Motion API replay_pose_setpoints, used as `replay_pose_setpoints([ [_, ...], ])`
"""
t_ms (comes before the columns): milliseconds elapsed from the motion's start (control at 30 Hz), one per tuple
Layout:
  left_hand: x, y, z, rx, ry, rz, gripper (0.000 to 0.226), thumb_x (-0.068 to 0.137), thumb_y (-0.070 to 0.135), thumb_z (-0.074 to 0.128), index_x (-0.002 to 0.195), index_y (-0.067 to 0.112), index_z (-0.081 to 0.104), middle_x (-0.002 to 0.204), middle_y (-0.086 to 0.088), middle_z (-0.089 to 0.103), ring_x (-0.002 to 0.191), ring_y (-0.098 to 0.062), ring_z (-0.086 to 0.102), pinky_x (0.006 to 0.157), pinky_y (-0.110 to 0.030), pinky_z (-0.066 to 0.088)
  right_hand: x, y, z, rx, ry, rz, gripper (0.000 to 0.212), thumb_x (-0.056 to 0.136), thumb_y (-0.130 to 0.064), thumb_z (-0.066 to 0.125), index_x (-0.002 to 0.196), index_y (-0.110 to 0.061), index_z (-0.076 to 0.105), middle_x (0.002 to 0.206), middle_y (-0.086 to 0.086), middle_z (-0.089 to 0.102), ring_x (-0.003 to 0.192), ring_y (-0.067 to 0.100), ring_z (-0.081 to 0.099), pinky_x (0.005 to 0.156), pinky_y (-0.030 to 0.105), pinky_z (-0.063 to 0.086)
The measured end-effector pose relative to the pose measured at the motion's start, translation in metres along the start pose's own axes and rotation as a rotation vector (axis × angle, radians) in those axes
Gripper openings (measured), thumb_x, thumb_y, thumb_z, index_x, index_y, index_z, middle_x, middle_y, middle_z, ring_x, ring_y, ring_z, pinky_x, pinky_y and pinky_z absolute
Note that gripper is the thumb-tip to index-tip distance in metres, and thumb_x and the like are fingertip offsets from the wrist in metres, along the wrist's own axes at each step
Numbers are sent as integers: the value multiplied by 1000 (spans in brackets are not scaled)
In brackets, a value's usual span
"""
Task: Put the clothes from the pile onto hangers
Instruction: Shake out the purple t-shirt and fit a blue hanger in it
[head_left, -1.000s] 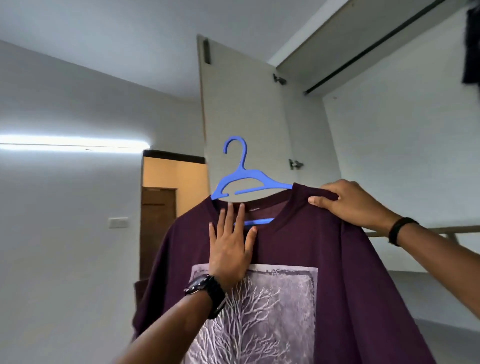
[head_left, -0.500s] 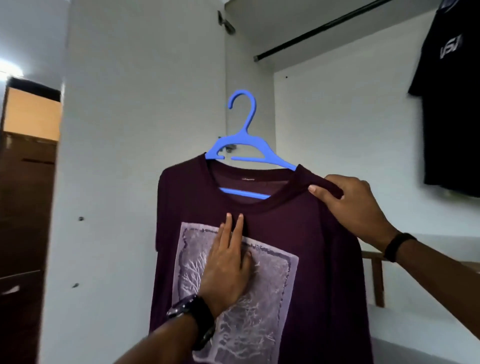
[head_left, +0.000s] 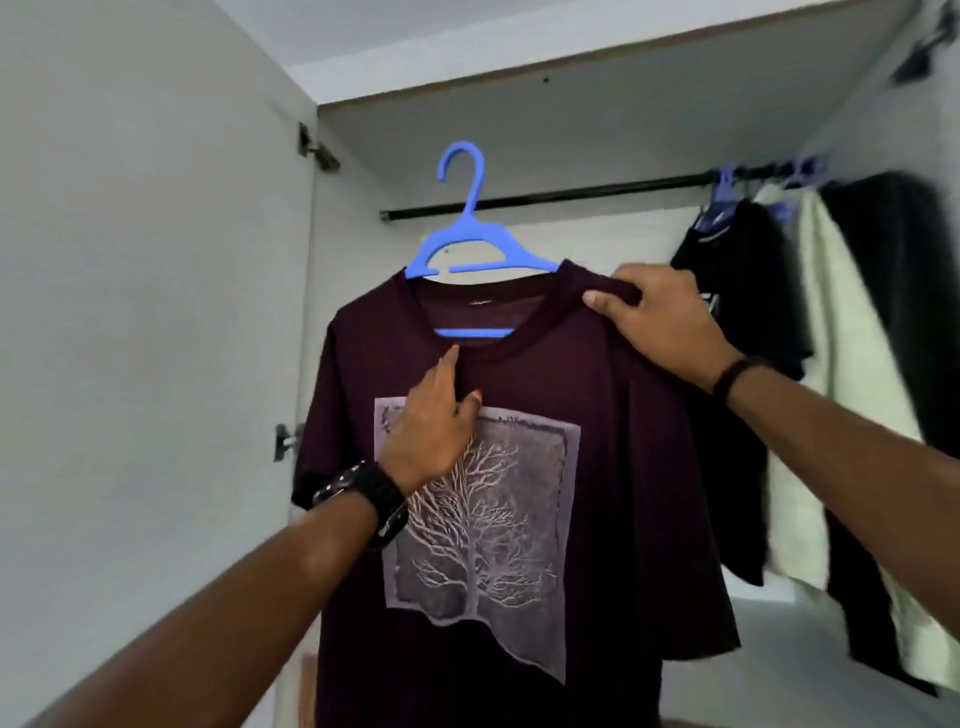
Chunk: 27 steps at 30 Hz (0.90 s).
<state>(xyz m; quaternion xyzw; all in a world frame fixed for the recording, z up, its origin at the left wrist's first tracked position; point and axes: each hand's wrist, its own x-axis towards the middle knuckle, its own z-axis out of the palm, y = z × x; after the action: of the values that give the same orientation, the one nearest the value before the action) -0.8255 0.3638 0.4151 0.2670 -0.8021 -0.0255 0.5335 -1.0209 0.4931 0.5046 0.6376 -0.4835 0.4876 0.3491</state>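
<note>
A dark maroon T-shirt with a pale tree print hangs on a blue plastic hanger, held up in front of an open wardrobe. My right hand grips the shirt's right shoulder, with the hanger's arm hidden under the cloth. My left hand lies flat against the shirt's chest, fingers straight and pointing up toward the collar. The hanger's hook is free in the air, in front of and a little above the black rail.
Inside the wardrobe, at the right end of the rail, hang black garments and a pale green one on blue hangers. The open wardrobe door stands at the left. The rail's left and middle stretch carries nothing.
My view has swung right to face the wardrobe's inside, and the rail and hung clothes have come into view. The shirt on its hanger stays in my hands; my left hand keeps flat on the chest.
</note>
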Motion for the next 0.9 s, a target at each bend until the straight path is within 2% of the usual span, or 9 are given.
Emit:
replay_pose_setpoints([
  [133, 54, 36, 20, -68, -21, 69, 62, 100, 33, 42, 152, 16, 13, 146, -11, 37, 131, -25, 40, 112, -38, 29, 44, 16, -39, -114, 79, 43, 27, 91, -32, 60, 77, -9, 60, 75, 3, 57, 75, 18, 50, 63, 21, 30],
  [200, 75, 50, 45, -92, -37, 119, 62, 100, 36, 40, 152, 16, 13, 150, -13, 32, 139, -24, 30, 114, -41, 25, 56, 32, -54, -176, 108, 73, 27, 91, -32, 60, 76, -10, 59, 72, 1, 54, 73, 17, 48, 58, 19, 28],
  [300, 104, 66, 93, -81, -64, 170, 62, 100, 41, 37, 152, 17, 14, 156, -13, 22, 145, -24, 19, 116, -43, 21, 69, 65, -73, -250, 134, 122, 25, 91, -30, 61, 73, -13, 58, 70, 1, 54, 75, 18, 48, 60, 18, 27],
  [367, 123, 74, 131, -68, -73, 204, 61, 100, 45, 33, 152, 18, 15, 157, -13, 21, 145, -25, 19, 116, -44, 22, 76, 94, -81, -320, 155, 142, 30, 90, -28, 62, 65, -17, 51, 63, -3, 47, 69, 18, 45, 53, 17, 31],
  [433, 142, 81, 166, -70, -86, 221, 61, 99, 49, 29, 152, 20, 16, 157, -12, 21, 144, -26, 20, 115, -46, 23, 82, 124, -86, -366, 161, 174, 28, 89, -28, 63, 68, -13, 55, 65, 1, 49, 70, 20, 48, 50, 20, 29],
  [567, 186, 98, 235, -109, -135, 211, 64, 97, 56, 26, 152, 25, 15, 158, -8, 17, 146, -25, 16, 115, -49, 21, 107, 194, -84, -442, 191, 196, 28, 88, -28, 65, 83, 0, 63, 83, 16, 59, 85, 30, 54, 67, 25, 31],
  [633, 213, 110, 257, -167, -147, 204, 65, 97, 57, 27, 152, 24, 15, 158, -8, 17, 146, -23, 16, 116, -47, 20, 124, 223, -79, -460, 193, 218, 29, 88, -27, 65, 85, 2, 63, 85, 18, 59, 85, 31, 54, 67, 25, 31],
  [767, 254, 129, 299, -310, -184, 253, 69, 95, 59, 32, 152, 23, 16, 158, -4, 19, 145, -20, 18, 117, -41, 19, 157, 273, -65, -487, 237, 245, 30, 87, -24, 64, 70, -3, 52, 66, 7, 47, 72, 27, 47, 57, 24, 25],
  [900, 291, 128, 342, -140, -217, 322, 80, 89, 70, 32, 152, 27, 9, 158, -2, 19, 144, -21, 20, 117, -49, 17, 187, 319, -44, -500, 260, 269, 20, 86, -16, 61, 77, 0, 55, 82, 17, 55, 79, 33, 53, 65, 30, 37],
])
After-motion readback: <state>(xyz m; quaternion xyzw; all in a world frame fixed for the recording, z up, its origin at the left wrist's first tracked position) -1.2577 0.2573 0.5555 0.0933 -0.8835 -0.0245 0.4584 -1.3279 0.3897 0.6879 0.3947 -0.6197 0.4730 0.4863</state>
